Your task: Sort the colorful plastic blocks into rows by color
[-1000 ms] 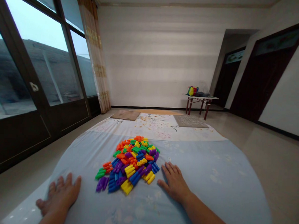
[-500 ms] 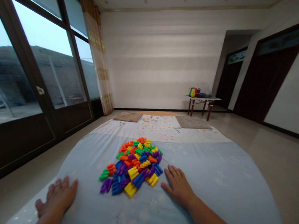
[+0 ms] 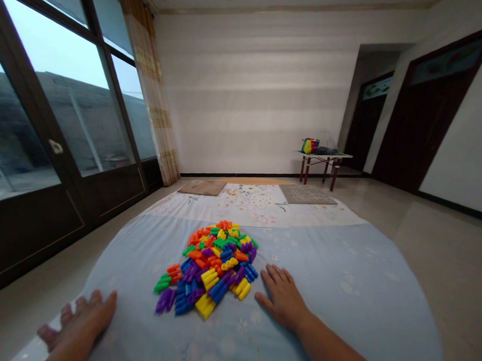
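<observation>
A heap of plastic building blocks [image 3: 216, 265] in orange, green, yellow, blue and purple lies on the pale blue tablecloth [image 3: 320, 276]. Each block looks like short tubes joined side by side. My right hand [image 3: 283, 296] rests on the cloth just right of the heap, fingers stretched out and holding nothing. Down at the lower left, my left hand [image 3: 80, 320] is spread near the table's edge, apart from the blocks and with nothing in it. Nearest to it is a purple block [image 3: 166, 300] at the heap's front left.
Two mats, a brown one [image 3: 202, 187] and a grey-beige one [image 3: 308, 194], lie at the table's far end. Beyond stands a small side table [image 3: 323, 154] bearing a colourful bag [image 3: 309, 146]. Glass doors [image 3: 67, 101] line the left, and a dark door [image 3: 434, 110] is on the right.
My left hand has shifted slightly left, its fingers still spread. The whole view has drifted a little, while the blocks and my right hand keep about the same arrangement.
</observation>
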The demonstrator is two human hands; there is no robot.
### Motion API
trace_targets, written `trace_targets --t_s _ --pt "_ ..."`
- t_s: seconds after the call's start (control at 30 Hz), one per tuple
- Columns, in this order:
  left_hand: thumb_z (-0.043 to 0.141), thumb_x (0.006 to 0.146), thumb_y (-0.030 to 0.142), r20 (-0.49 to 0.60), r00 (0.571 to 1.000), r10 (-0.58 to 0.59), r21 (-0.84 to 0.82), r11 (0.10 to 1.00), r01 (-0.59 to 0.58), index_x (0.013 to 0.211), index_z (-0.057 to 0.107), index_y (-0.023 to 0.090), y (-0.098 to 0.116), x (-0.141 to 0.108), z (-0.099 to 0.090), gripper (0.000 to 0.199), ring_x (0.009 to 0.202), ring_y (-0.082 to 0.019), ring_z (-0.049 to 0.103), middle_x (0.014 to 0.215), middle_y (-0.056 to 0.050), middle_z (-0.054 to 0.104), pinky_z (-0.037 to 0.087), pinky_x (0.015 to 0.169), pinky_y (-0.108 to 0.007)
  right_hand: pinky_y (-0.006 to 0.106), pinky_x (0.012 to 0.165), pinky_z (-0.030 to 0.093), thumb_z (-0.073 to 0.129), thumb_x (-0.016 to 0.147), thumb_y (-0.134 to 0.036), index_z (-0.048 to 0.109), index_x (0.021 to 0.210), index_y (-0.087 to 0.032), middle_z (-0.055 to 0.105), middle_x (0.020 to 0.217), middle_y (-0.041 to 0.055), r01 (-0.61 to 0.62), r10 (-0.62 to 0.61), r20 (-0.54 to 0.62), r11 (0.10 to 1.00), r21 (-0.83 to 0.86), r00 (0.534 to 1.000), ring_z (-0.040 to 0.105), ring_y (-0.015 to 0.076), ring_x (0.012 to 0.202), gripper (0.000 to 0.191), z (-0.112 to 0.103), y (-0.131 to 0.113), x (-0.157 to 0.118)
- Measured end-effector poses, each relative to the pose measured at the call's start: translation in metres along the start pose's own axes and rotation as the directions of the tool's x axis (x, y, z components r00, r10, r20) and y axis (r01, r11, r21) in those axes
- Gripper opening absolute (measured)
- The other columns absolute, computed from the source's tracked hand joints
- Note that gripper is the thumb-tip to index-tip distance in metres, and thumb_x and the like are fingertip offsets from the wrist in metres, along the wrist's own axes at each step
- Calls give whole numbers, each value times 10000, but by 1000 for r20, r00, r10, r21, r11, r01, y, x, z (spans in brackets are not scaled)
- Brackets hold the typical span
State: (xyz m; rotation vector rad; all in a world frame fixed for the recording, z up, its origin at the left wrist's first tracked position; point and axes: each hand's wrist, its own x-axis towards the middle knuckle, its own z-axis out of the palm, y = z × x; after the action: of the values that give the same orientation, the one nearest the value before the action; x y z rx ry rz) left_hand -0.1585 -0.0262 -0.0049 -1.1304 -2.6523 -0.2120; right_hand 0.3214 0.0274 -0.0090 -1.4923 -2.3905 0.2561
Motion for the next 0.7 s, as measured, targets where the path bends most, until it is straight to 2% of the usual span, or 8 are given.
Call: trace_targets --t_s 0.07,0.13,0.27,0.37,0.5,0.6,0.7 --pt "172 826 480 24 997 -73 -41 996 74 1310 435 129 19 0 -14 653 1280 -369 325 1380 -206 395 251 961 -617 469 1085 163 357 844 -588 418 1348 -184 351 1428 133 -7 7 8 1000 0 1000 292 293 1318 649 -2 0 1" --pt "248 803 533 40 992 -119 -177 976 125 1349 374 113 48 -4 -31 700 1318 -376 258 1428 -207 324 201 1013 -620 469 1084 167 354 843 -591 419 1346 -176 351 1427 138 -13 13 21 1000 -4 1000 299 297 1314 655 -3 0 2" --pt "174 841 488 -12 996 -83 -391 918 71 1327 388 111 112 -23 -57 652 1302 -341 296 1406 -192 364 195 1030 -591 462 1088 158 325 851 -594 392 1361 -147 332 1435 151 -21 22 47 999 -27 999 278 295 1324 682 -3 1 -1" --pt "201 842 473 13 1000 3 -499 867 4 1299 420 101 145 -35 -58 629 1251 -337 377 1344 -199 440 256 1017 -543 467 1089 149 310 861 -584 377 1370 -152 323 1440 148 -20 22 52 999 -40 998 260 290 1332 670 -4 0 -4" --pt "227 843 458 75 987 140 -574 816 -72 1249 471 78 162 -43 -40 607 1179 -294 476 1247 -210 531 374 959 -430 469 1085 162 320 866 -569 389 1364 -162 339 1433 143 -33 35 41 998 -45 999 274 290 1324 647 -4 -2 -6" --pt "234 838 464 83 976 201 -604 789 -111 1249 468 68 162 -44 -28 616 1198 -293 462 1262 -214 519 370 970 -425 468 1083 169 336 869 -551 405 1354 -157 358 1423 144 -26 27 20 999 -44 999 287 290 1316 629 -3 -2 -6" --pt "236 834 470 56 966 252 -629 760 -161 1262 451 64 153 -40 -23 628 1226 -274 437 1296 -198 493 339 1011 -407 474 1078 185 370 864 -531 441 1327 -145 388 1402 152 -16 15 -13 999 -32 1000 309 292 1301 607 -3 -1 -6"
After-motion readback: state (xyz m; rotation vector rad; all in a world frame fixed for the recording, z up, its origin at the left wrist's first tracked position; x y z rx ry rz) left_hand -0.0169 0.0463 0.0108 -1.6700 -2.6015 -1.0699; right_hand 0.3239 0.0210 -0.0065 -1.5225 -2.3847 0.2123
